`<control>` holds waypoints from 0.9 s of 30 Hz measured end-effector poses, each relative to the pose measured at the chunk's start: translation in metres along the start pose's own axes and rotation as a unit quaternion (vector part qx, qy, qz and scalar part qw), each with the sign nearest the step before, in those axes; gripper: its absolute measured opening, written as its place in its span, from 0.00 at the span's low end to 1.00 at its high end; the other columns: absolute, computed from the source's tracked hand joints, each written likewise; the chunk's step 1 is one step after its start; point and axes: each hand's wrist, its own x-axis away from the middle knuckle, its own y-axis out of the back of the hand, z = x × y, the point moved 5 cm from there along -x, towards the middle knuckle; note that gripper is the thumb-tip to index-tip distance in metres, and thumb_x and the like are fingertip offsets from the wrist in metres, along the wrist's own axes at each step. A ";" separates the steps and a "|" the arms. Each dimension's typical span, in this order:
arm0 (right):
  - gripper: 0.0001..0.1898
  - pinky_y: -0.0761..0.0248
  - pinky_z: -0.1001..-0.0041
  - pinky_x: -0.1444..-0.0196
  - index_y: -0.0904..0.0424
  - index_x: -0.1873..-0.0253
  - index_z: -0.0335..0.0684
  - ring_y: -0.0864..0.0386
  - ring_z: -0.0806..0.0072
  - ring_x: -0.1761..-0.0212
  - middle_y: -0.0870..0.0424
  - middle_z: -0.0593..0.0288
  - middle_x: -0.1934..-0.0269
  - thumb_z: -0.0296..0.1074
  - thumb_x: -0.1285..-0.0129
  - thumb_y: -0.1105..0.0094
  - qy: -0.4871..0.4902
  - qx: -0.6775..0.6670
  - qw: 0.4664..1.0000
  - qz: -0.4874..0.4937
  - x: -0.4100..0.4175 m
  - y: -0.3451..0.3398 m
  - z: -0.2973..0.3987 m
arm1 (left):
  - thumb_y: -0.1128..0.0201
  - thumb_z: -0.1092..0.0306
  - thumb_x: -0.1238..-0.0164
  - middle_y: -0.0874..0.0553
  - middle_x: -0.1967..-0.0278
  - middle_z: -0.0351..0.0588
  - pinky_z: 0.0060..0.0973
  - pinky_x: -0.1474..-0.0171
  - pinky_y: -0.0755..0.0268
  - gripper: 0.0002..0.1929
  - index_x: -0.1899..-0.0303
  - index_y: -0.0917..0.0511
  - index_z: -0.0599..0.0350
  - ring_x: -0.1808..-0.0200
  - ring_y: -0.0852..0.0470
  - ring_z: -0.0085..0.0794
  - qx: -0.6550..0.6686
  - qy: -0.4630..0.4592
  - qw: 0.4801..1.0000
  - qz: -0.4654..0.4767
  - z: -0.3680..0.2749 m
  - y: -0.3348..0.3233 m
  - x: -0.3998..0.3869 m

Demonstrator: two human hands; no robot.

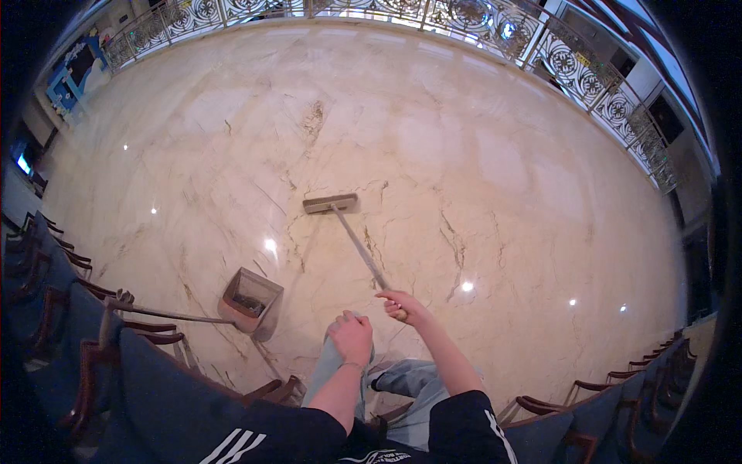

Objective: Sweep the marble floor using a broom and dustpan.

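Closed around the upper end of a long handle, my right hand (401,307) holds a push broom (330,203), whose wide bristled head rests on the marble floor ahead. My left hand (351,336) lies on my bent knee, with no tool in it; its fingers are bent over the knee. To the left of my knees a long-handled dustpan (250,300) sits on the floor with some dark debris inside. Its handle runs left to a chair, and its end lies near the chair's back.
Rows of blue padded chairs (168,377) with wooden armrests stand at left, with more chairs (603,400) at lower right. An ornate metal railing (464,26) curves along the far edge of the floor. A blue display (72,81) stands at far left.
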 end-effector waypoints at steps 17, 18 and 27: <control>0.08 0.28 0.56 0.65 0.26 0.67 0.32 0.21 0.51 0.67 0.21 0.45 0.72 0.29 0.51 0.45 0.249 0.656 0.446 -0.555 0.076 0.069 0.144 | 0.53 0.58 0.43 0.21 0.68 0.51 0.41 0.57 0.34 0.13 0.66 0.27 0.58 0.65 0.22 0.45 -0.042 0.010 0.999 0.001 0.001 -0.009 -0.002; 0.07 0.28 0.58 0.66 0.26 0.67 0.32 0.21 0.52 0.68 0.21 0.44 0.71 0.29 0.51 0.45 0.218 0.672 0.443 -0.552 0.060 0.076 0.149 | 0.53 0.58 0.43 0.21 0.68 0.51 0.41 0.57 0.34 0.14 0.66 0.27 0.58 0.65 0.22 0.45 -0.047 0.008 0.999 -0.007 0.003 -0.009 -0.002; 0.16 0.29 0.67 0.84 0.35 0.51 0.33 0.23 0.66 0.79 0.25 0.53 0.77 0.37 0.39 0.51 0.201 0.232 0.788 -0.533 -0.012 0.180 0.067 | 0.53 0.59 0.42 0.22 0.67 0.53 0.41 0.59 0.31 0.13 0.66 0.28 0.60 0.66 0.21 0.48 -0.046 0.015 0.999 -0.007 0.003 -0.003 -0.002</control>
